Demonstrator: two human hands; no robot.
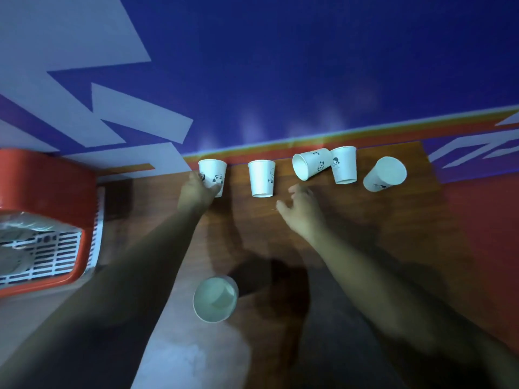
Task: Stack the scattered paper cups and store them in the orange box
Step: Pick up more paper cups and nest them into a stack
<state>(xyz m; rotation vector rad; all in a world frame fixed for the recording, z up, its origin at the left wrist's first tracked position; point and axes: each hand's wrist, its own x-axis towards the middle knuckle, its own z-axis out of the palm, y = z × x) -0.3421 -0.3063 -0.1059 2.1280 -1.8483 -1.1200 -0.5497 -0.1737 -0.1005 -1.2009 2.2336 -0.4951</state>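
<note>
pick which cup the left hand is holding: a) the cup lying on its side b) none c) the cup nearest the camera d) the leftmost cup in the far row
D: the left hand has fingers and thumb round the leftmost cup in the far row.

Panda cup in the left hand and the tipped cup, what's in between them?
One white cup marked HEL sits between the panda cup and the tipped cup, as the head view shows.
</note>
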